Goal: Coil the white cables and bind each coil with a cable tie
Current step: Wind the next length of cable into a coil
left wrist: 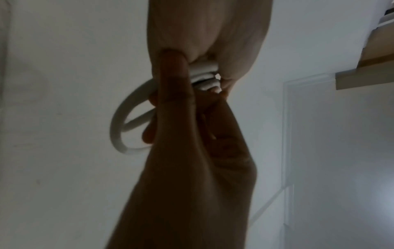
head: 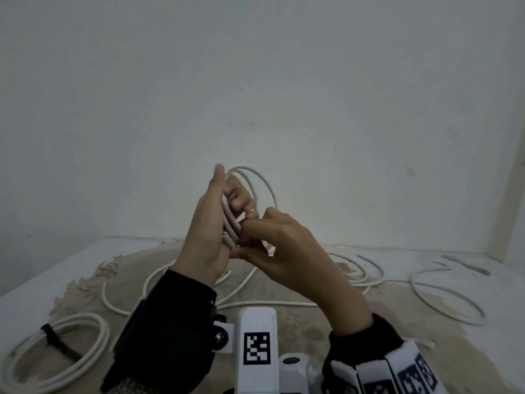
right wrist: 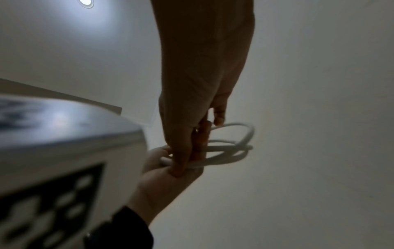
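Above the table my left hand holds a coil of white cable upright, with the strands lying across its palm and its fingers curled through the loops. My right hand pinches the bunched strands at the coil's lower edge, right beside the left palm. The left wrist view shows the stacked strands squeezed between both hands, with a loop sticking out to the left. In the right wrist view, my right fingers press the coil into the left palm.
A finished coil bound with a black cable tie lies at the table's front left. Loose white cable trails across the patterned tabletop, with more loops at the right. A plain wall stands close behind.
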